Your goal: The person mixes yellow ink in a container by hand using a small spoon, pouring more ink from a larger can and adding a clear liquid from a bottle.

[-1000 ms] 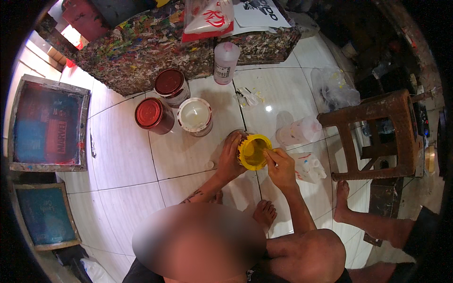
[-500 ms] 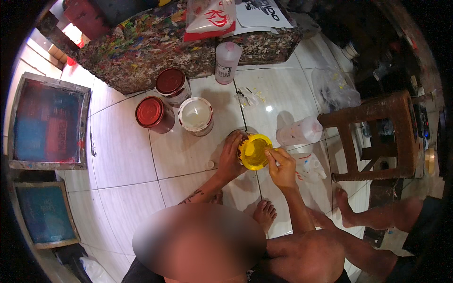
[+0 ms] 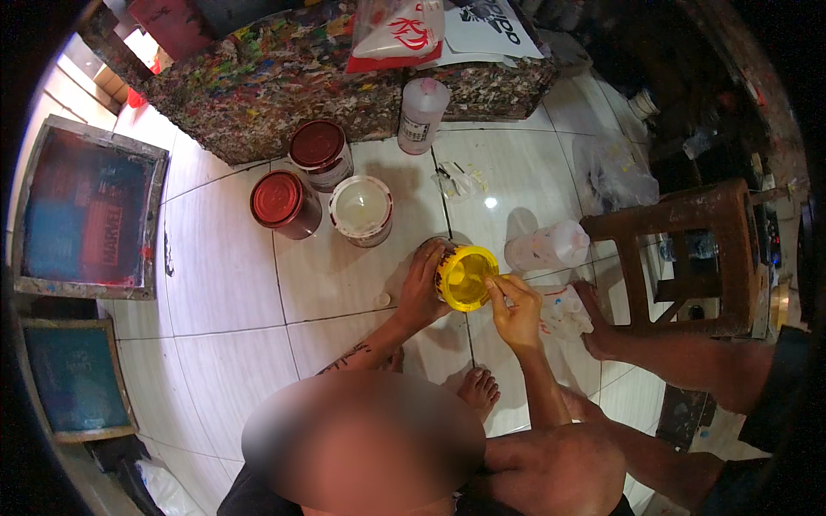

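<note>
My left hand (image 3: 419, 288) is wrapped round the side of a yellow paint can (image 3: 467, 277) with thick paint drips, tilted slightly toward me. My right hand (image 3: 514, 310) pinches a thin stirrer at the can's rim; the stirrer's lower end is down in the yellow paint and is mostly hidden. Behind the can stand an open can of white paint (image 3: 361, 211), a red-lidded can (image 3: 276, 200) and a dark-red-lidded can (image 3: 317, 148). A translucent bottle (image 3: 546, 247) stands to the right, above a stained white rag (image 3: 564, 310). A small white cap (image 3: 382, 300) lies left of my left hand.
Two screen frames (image 3: 83, 211) lean at the left. A paint-crusted bench (image 3: 249, 95) with bags and paper runs along the back, a bottle (image 3: 419, 116) before it. Plastic bags (image 3: 611, 172) and a brown stool (image 3: 731, 258) are at right, beside another person's legs (image 3: 688, 365).
The other person's legs at right have shifted, one foot moving forward toward the stool. My right hand has moved slightly at the yellow can's rim, and the view has shifted slightly.
</note>
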### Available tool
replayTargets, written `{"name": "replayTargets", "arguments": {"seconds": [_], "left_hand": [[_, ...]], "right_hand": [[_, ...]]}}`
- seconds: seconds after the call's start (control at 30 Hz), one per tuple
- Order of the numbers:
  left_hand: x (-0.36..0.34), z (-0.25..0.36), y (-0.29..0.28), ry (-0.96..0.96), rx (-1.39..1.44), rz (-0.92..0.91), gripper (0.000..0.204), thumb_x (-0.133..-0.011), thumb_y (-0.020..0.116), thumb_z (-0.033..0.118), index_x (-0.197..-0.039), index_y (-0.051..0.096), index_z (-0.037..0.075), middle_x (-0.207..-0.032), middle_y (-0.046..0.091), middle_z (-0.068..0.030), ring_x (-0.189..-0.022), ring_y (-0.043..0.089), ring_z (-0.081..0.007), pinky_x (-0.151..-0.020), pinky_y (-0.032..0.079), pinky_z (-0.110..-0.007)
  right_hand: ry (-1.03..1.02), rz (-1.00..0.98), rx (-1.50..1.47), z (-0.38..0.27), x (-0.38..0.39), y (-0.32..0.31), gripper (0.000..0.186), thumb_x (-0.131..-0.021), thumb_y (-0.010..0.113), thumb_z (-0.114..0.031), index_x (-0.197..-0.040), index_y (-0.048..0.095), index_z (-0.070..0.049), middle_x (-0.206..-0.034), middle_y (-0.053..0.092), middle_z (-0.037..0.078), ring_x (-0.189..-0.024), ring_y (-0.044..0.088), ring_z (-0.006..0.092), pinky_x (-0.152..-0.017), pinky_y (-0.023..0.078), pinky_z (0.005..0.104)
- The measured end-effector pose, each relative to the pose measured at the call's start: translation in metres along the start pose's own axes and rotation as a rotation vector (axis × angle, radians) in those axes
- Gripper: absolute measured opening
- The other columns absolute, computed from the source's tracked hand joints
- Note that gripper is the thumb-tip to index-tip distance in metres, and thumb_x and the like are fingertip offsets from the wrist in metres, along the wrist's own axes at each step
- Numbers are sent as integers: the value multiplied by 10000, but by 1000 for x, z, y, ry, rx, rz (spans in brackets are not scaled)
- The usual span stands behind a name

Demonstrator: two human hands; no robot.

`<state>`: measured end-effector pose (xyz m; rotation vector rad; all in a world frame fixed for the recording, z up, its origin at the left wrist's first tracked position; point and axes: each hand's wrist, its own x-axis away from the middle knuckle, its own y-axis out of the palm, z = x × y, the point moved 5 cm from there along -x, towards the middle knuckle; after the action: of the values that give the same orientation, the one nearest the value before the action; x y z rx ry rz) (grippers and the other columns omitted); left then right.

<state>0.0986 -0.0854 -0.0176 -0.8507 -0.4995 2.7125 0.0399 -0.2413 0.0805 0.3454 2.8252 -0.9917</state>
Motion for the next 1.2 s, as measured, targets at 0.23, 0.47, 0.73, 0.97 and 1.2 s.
{"name": "replayTargets", "arguments": {"seconds": [0.23, 0.47, 0.73, 0.97, 1.2], "left_hand": [[3, -9, 7, -28, 61, -17, 1037, -545, 921, 206, -1403, 378, -4, -1419, 434, -238, -1307, 431, -436, -1099, 365, -495], [2, -9, 7, -10, 33, 3, 1027, -544, 925, 216, -1390, 391, -13, -1418, 440, -239, -1300, 441, -432, -1092, 375, -492], [1, -5, 5, -10, 19, -15, 1031, -548, 925, 217, -1396, 384, -10, -1403, 452, -230, -1304, 439, -428, -1098, 374, -491], [1, -5, 5, 6, 26, -1, 1049, -555, 922, 222, -1416, 370, -13, -1411, 446, -231, -1311, 433, -430, -1104, 367, -496], [3, -6, 8, -7, -15, 12, 1047, -561, 918, 244, -1417, 372, -14, -1423, 441, -231, -1324, 425, -423, -1124, 343, -501]], "right_hand": [[7, 63, 4, 7, 1, -2, 102, -888, 674, -42, -941, 718, 33, -751, 659, 119, -627, 597, 181, -592, 463, 300], [-19, -6, -32, 5, 0, 2, 101, -887, 683, -43, -940, 716, 36, -751, 657, 123, -626, 595, 183, -583, 461, 298], [-36, 90, 4, 9, 2, -1, 110, -883, 676, -27, -958, 718, 42, -756, 658, 129, -621, 596, 193, -576, 464, 294], [-45, 30, -45, 6, 3, 1, 115, -887, 663, -26, -966, 720, 36, -784, 673, 134, -646, 617, 192, -574, 465, 297], [-22, 24, 10, 7, 2, 1, 119, -898, 663, -40, -978, 722, 26, -777, 666, 136, -653, 623, 201, -604, 482, 297]]}}
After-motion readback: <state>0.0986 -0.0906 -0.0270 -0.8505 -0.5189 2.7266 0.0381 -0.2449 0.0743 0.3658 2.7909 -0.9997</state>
